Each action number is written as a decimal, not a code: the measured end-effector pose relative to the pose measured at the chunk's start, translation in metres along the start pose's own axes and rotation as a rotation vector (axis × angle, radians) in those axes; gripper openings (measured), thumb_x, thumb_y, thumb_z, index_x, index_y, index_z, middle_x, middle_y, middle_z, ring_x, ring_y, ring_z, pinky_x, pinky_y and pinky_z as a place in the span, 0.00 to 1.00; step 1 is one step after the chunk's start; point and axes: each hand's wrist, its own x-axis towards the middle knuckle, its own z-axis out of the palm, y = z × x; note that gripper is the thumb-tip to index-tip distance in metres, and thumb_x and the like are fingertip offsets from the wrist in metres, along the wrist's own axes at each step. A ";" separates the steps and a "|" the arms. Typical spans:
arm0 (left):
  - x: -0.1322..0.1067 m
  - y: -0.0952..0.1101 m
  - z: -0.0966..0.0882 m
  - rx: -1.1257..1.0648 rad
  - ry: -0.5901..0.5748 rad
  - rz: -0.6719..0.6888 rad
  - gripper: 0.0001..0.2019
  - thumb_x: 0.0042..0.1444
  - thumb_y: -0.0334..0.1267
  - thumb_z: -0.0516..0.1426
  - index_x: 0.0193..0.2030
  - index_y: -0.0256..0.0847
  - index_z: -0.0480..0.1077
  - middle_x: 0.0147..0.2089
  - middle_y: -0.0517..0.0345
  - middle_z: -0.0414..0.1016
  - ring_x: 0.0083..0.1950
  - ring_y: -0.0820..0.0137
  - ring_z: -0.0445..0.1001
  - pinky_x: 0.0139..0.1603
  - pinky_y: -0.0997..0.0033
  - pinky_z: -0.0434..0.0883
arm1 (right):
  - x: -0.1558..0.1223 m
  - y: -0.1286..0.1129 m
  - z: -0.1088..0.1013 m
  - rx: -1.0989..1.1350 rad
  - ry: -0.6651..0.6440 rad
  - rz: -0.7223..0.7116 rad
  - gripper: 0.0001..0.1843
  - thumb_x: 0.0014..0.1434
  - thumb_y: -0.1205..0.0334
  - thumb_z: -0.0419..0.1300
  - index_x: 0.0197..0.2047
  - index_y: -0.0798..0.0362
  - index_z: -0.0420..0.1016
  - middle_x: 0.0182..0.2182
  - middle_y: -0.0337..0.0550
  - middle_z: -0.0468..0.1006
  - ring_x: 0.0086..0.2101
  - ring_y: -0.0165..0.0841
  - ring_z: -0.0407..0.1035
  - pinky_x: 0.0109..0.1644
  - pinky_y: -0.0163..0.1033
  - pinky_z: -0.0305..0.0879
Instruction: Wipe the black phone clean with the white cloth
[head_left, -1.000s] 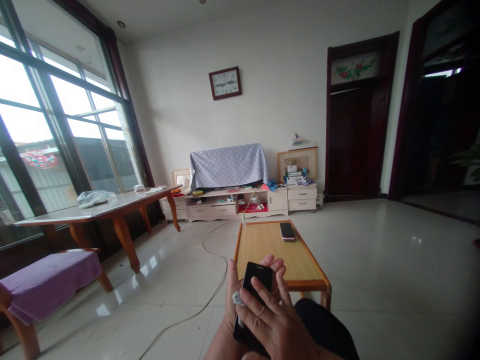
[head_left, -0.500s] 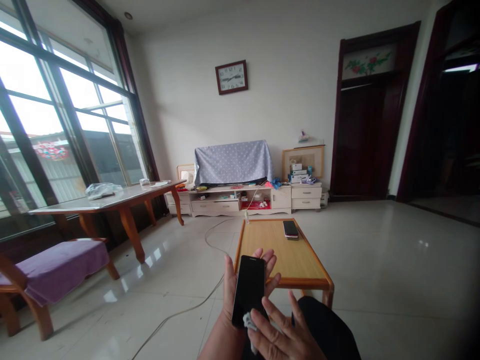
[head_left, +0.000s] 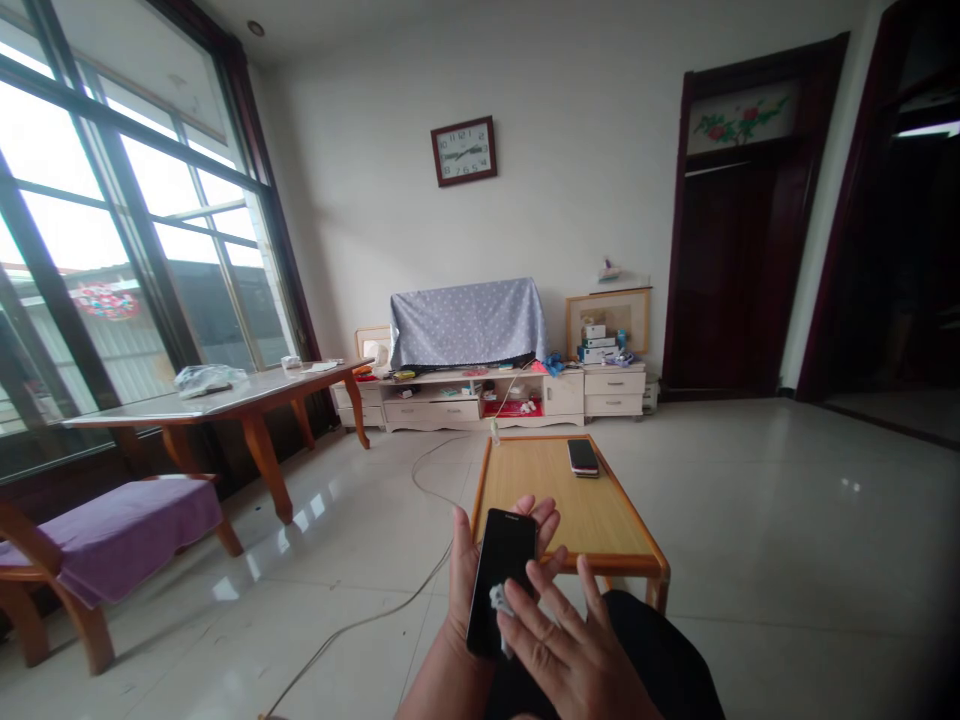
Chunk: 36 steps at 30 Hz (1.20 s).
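A black smartphone [head_left: 507,550] lies screen-up across the palm of my left hand [head_left: 462,585], whose thumb runs along its left side and whose fingers show past its right edge. Over the lower part of the screen is my right hand [head_left: 566,640], with a crumpled white wipe [head_left: 499,600] under its fingertips, pressed against the glass. Part of the wipe is hidden beneath the fingers, so whether it is tissue or cloth is unclear.
Beyond my hands stands a low wooden table [head_left: 540,510] with stacked phones [head_left: 583,457] and a small bottle [head_left: 495,433]. A cable [head_left: 352,627] trails over the floor. At left are a chair with a purple cover [head_left: 135,535] and a larger table [head_left: 247,390].
My right hand has slid the white wipe a little up the phone's screen. The left hand still holds the phone in nearly the same place.
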 end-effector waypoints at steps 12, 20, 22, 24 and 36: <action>0.000 0.001 0.000 -0.002 -0.020 0.026 0.43 0.60 0.72 0.40 0.63 0.35 0.65 0.70 0.39 0.60 0.75 0.50 0.51 0.73 0.45 0.50 | -0.001 0.013 -0.004 0.011 -0.086 0.079 0.33 0.65 0.40 0.53 0.65 0.53 0.68 0.65 0.50 0.65 0.68 0.53 0.50 0.70 0.72 0.30; 0.002 -0.004 -0.003 0.025 -0.055 -0.125 0.47 0.58 0.74 0.37 0.66 0.37 0.63 0.71 0.42 0.60 0.74 0.50 0.51 0.73 0.46 0.50 | 0.016 0.001 0.009 0.066 0.032 0.039 0.32 0.65 0.39 0.52 0.63 0.50 0.70 0.65 0.45 0.66 0.68 0.53 0.49 0.70 0.73 0.28; 0.002 -0.007 -0.008 0.054 -0.045 -0.131 0.46 0.58 0.74 0.39 0.66 0.39 0.63 0.69 0.45 0.64 0.73 0.50 0.54 0.73 0.49 0.50 | 0.023 0.014 0.006 0.093 -0.055 0.150 0.37 0.65 0.37 0.52 0.68 0.52 0.63 0.67 0.49 0.62 0.69 0.54 0.47 0.69 0.73 0.28; 0.001 -0.008 -0.011 0.061 -0.035 -0.138 0.45 0.58 0.74 0.40 0.66 0.40 0.64 0.67 0.45 0.66 0.73 0.50 0.56 0.73 0.49 0.50 | 0.023 0.025 0.002 0.094 -0.110 0.243 0.37 0.66 0.41 0.54 0.70 0.52 0.58 0.68 0.50 0.59 0.69 0.53 0.46 0.70 0.73 0.28; 0.002 -0.006 -0.006 -0.064 0.034 0.001 0.41 0.61 0.70 0.41 0.63 0.36 0.66 0.71 0.40 0.60 0.75 0.51 0.50 0.72 0.43 0.52 | -0.017 -0.011 0.011 0.044 0.109 -0.027 0.23 0.65 0.44 0.57 0.56 0.48 0.75 0.59 0.43 0.74 0.66 0.47 0.55 0.71 0.70 0.31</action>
